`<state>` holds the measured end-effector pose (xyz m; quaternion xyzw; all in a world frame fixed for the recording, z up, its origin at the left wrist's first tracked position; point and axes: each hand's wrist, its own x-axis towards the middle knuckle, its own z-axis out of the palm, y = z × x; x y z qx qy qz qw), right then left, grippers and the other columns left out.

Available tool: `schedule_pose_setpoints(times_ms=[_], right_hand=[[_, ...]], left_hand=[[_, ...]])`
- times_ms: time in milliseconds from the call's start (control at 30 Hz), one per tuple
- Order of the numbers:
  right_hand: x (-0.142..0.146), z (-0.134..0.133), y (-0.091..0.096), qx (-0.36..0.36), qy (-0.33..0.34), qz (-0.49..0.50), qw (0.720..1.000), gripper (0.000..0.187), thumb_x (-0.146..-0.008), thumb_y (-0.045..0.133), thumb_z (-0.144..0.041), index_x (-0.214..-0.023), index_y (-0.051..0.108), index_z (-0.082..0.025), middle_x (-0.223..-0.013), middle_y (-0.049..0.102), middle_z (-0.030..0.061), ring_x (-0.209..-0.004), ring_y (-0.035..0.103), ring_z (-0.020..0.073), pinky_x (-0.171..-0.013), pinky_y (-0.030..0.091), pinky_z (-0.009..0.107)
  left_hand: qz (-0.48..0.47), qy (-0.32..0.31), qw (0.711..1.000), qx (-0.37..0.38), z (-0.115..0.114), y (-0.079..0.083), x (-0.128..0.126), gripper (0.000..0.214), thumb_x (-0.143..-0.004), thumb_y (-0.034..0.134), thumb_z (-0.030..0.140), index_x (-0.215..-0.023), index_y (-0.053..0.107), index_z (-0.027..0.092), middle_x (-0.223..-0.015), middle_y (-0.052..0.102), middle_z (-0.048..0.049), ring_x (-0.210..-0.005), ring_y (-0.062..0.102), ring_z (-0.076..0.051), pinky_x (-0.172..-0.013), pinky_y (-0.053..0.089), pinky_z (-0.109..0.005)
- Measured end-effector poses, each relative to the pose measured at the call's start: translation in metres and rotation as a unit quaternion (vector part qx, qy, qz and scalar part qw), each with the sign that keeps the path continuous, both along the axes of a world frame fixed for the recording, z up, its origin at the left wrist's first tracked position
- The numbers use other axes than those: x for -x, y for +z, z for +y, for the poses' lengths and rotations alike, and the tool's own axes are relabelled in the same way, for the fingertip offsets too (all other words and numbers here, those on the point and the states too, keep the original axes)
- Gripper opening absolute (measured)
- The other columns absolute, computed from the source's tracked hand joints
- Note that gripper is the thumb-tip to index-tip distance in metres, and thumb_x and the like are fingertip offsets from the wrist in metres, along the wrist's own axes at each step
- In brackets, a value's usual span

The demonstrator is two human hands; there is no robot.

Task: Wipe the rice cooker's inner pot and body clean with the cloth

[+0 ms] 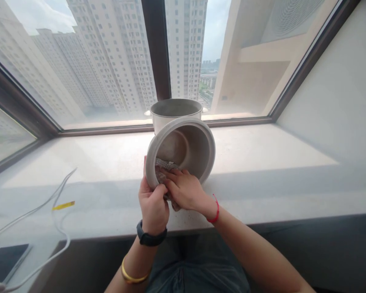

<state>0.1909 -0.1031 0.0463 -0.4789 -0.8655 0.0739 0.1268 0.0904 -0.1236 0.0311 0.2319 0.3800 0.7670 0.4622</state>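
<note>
A round beige bowl-shaped pot (189, 144) is tilted toward me above the window sill. My left hand (152, 205) grips its lower rim, fingers closed round the edge. My right hand (184, 189) presses a grey patterned cloth (164, 166) against the inside of the pot near the rim, fingers bent over the cloth. Behind it a second pot (175, 112) of the same pale colour stands upright on the sill.
The pale stone window sill (262, 162) runs wide under a large window with a dark frame (158, 49). White cables (57, 191) with a yellow tag (63, 205) trail at the left. A dark phone (6, 260) lies at the lower left.
</note>
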Motion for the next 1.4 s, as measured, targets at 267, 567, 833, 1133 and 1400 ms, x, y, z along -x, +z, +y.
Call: schedule_pose_setpoints(times_ms=[267, 567, 833, 1133, 1400], right_hand=[[-0.024, 0.006, -0.017, -0.09, -0.041, -0.053, 0.994, 0.043, -0.1, 0.04, -0.036, -0.13, 0.067, -0.022, -0.136, 0.064, 0.011, -0.132, 0.045, 0.0364, -0.099, 0.037, 0.055], [-0.043, 0.004, -0.009, -0.055, -0.001, -0.089, 0.995, 0.061, -0.098, 0.038, -0.062, -0.151, 0.046, -0.034, -0.143, 0.058, 0.0115, -0.141, 0.036, 0.0425, -0.107, 0.025, 0.068], [-0.027, -0.013, -0.01, -0.014, 0.017, -0.024, 0.999, 0.057, -0.1, 0.038, -0.057, -0.153, 0.041, -0.036, -0.15, 0.052, 0.0078, -0.136, 0.042, 0.0385, -0.098, 0.038, 0.054], [-0.039, -0.015, -0.006, -0.072, 0.073, -0.047, 0.994, 0.08, -0.086, 0.06, -0.064, -0.155, 0.036, -0.033, -0.141, 0.057, 0.0133, -0.121, 0.05, 0.0382, -0.089, 0.039, 0.048], [-0.061, 0.021, 0.015, -0.214, 0.18, -0.19, 0.941, 0.056, -0.091, 0.048, -0.009, -0.146, 0.048, -0.019, -0.126, 0.064, 0.0181, -0.097, 0.058, 0.0283, -0.075, 0.035, 0.039]], left_hand=[[0.052, -0.007, 0.999, 0.005, -0.001, 0.011, 0.025, 0.042, -0.047, 0.063, 0.003, -0.084, 0.073, 0.021, -0.074, 0.067, 0.0007, -0.071, 0.059, -0.013, -0.059, 0.047, -0.017], [0.132, 0.011, 0.991, 0.032, 0.026, 0.028, 0.036, 0.067, -0.06, 0.086, 0.021, -0.12, 0.056, 0.022, -0.124, 0.062, -0.0102, -0.11, 0.063, -0.025, -0.093, 0.051, -0.037], [0.034, -0.021, 0.998, 0.054, -0.005, -0.018, 0.011, 0.042, -0.07, 0.085, 0.032, -0.103, 0.063, 0.02, -0.105, 0.071, -0.0061, -0.1, 0.068, -0.023, -0.084, 0.054, -0.033], [0.078, 0.046, 0.995, 0.045, 0.022, 0.03, 0.038, 0.047, -0.053, 0.09, 0.035, -0.082, 0.058, 0.017, -0.071, 0.066, 0.0012, -0.06, 0.059, -0.013, -0.057, 0.048, -0.024], [0.279, -0.047, 0.959, 0.0, 0.047, 0.107, 0.062, 0.041, -0.053, 0.089, 0.017, -0.064, 0.05, 0.018, -0.059, 0.052, 0.0019, -0.052, 0.047, -0.012, -0.048, 0.033, -0.024]])
